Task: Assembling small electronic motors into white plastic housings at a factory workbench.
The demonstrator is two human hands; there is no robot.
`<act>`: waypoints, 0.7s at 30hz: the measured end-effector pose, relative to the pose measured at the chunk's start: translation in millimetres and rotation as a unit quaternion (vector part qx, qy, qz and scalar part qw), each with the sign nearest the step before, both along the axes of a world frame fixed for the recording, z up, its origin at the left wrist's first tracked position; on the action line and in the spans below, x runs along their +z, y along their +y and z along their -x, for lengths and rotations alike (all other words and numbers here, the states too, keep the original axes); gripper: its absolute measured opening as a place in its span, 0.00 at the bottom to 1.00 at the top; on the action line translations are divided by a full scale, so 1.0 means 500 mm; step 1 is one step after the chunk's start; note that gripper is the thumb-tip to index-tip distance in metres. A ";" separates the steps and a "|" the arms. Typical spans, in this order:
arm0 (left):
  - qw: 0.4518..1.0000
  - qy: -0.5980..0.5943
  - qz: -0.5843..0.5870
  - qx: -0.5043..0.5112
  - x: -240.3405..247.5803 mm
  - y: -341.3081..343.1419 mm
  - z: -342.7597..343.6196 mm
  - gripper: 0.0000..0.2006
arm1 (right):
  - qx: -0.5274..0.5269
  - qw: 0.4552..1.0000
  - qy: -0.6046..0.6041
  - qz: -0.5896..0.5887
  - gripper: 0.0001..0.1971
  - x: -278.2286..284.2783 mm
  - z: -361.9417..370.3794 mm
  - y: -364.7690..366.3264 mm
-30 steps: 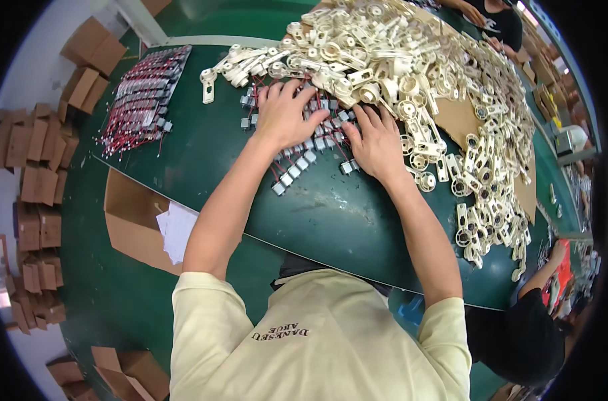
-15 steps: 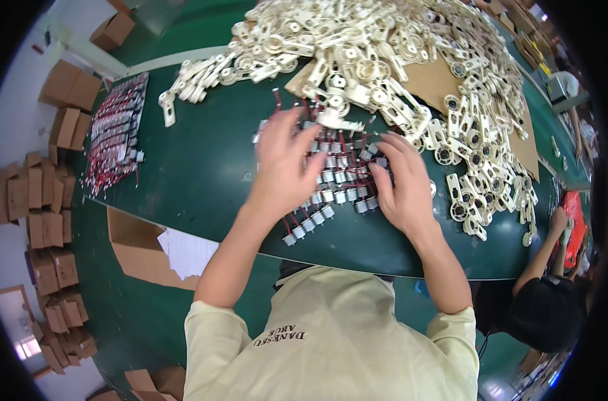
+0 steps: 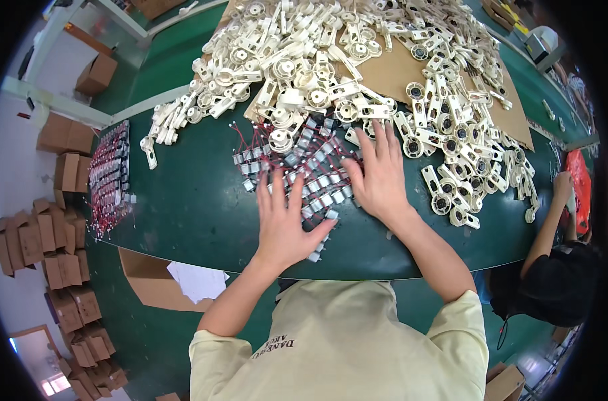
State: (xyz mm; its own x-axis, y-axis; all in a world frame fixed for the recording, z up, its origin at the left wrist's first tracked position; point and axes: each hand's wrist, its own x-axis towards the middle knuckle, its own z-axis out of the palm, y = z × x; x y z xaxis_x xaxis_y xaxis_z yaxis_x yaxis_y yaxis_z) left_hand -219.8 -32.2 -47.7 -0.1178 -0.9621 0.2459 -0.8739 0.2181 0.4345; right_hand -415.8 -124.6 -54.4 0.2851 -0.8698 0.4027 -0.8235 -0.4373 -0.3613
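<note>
Small silver motors with red wires (image 3: 325,182) lie in rough rows on the green table in front of me. My left hand (image 3: 284,224) rests with fingers spread at their near left side, its fingertips touching the motors and its thumb by a short row at the near edge. My right hand (image 3: 382,170) is spread flat along their right side, fingertips reaching the cream plastic parts. Neither hand holds anything. A round cream plastic part (image 3: 281,140) sits on the far motors, at the front of a large heap of cream plastic arms (image 3: 304,47).
Another batch of wired motors (image 3: 110,174) lies at the table's left end. Cardboard sheets (image 3: 384,72) show beneath the heap. An open cardboard box (image 3: 147,281) with white paper stands below the front edge. At right, a co-worker's arm (image 3: 551,217) reaches toward a red bag (image 3: 578,184).
My left hand has come down to the near side of the motors, and my right hand has shifted left and spread out. The motors lie closer together. The whole view has shifted.
</note>
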 end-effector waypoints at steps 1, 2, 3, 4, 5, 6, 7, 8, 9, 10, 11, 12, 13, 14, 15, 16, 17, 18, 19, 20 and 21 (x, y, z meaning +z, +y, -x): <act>1.000 0.004 0.012 -0.013 0.001 -0.011 0.011 0.44 | -0.007 1.000 -0.006 0.004 0.28 0.001 0.008 -0.004; 0.999 0.021 0.008 -0.027 0.000 -0.021 0.022 0.45 | -0.014 1.000 -0.011 0.007 0.27 0.004 0.019 -0.005; 0.999 0.013 0.006 -0.039 0.001 -0.026 0.033 0.45 | -0.014 1.000 -0.004 0.006 0.27 0.008 0.028 0.000; 0.998 0.032 0.011 -0.061 0.002 -0.036 0.041 0.45 | -0.013 1.000 0.000 0.010 0.27 0.013 0.036 0.008; 0.996 0.027 0.006 -0.085 -0.001 -0.042 0.046 0.44 | -0.011 1.000 0.004 0.014 0.26 0.021 0.044 0.017; 0.994 0.040 0.005 -0.102 -0.003 -0.050 0.053 0.44 | -0.005 1.000 -0.009 0.011 0.25 0.035 0.052 0.029; 0.992 0.039 -0.004 -0.116 -0.005 -0.060 0.060 0.44 | 0.001 1.000 -0.018 0.009 0.25 0.043 0.064 0.042; 0.991 0.039 -0.014 -0.130 -0.006 -0.069 0.064 0.43 | 0.007 1.000 -0.027 0.007 0.24 0.048 0.073 0.056; 0.988 0.047 0.011 -0.146 -0.002 -0.080 0.068 0.40 | -0.003 0.999 -0.036 0.002 0.24 0.055 0.081 0.072; 0.988 0.046 0.008 -0.147 0.004 -0.079 0.068 0.40 | 0.002 0.999 -0.052 -0.003 0.25 0.065 0.086 0.089; 0.985 0.054 -0.005 -0.165 0.014 -0.076 0.062 0.37 | 0.007 0.998 -0.068 -0.008 0.25 0.071 0.090 0.108; 0.980 0.062 -0.015 -0.186 0.030 -0.079 0.054 0.35 | 0.027 0.996 -0.080 -0.005 0.25 0.073 0.097 0.127; 0.984 0.067 -0.028 -0.160 0.042 -0.067 0.047 0.28 | 0.048 0.995 -0.083 -0.027 0.25 0.074 0.102 0.146; 0.990 0.070 0.012 -0.126 0.056 -0.059 0.028 0.27 | 0.073 0.994 -0.069 -0.047 0.25 0.078 0.102 0.164; 0.992 0.074 0.052 -0.092 0.069 -0.056 0.001 0.25 | 0.111 0.989 -0.048 -0.084 0.26 0.078 0.102 0.180; 0.989 0.031 0.139 -0.048 0.077 -0.062 -0.031 0.24 | 0.159 0.979 -0.041 -0.120 0.26 0.085 0.092 0.188; 0.987 -0.007 0.161 0.011 0.073 -0.074 -0.060 0.27 | 0.196 0.971 -0.027 -0.133 0.25 0.089 0.081 0.189; 0.990 -0.007 0.124 0.074 0.057 -0.087 -0.078 0.31 | 0.233 0.962 -0.014 -0.145 0.25 0.091 0.069 0.189; 0.993 0.031 0.085 0.070 0.014 -0.095 -0.100 0.33 | 0.233 0.961 -0.016 -0.144 0.25 0.087 0.055 0.188; 0.994 0.067 0.047 0.070 -0.013 -0.099 -0.115 0.35 | 0.232 0.965 -0.005 -0.123 0.24 0.078 0.040 0.184; 0.998 0.020 0.009 0.058 -0.007 -0.093 -0.082 0.37 | 0.222 0.970 0.011 -0.103 0.23 0.067 0.030 0.176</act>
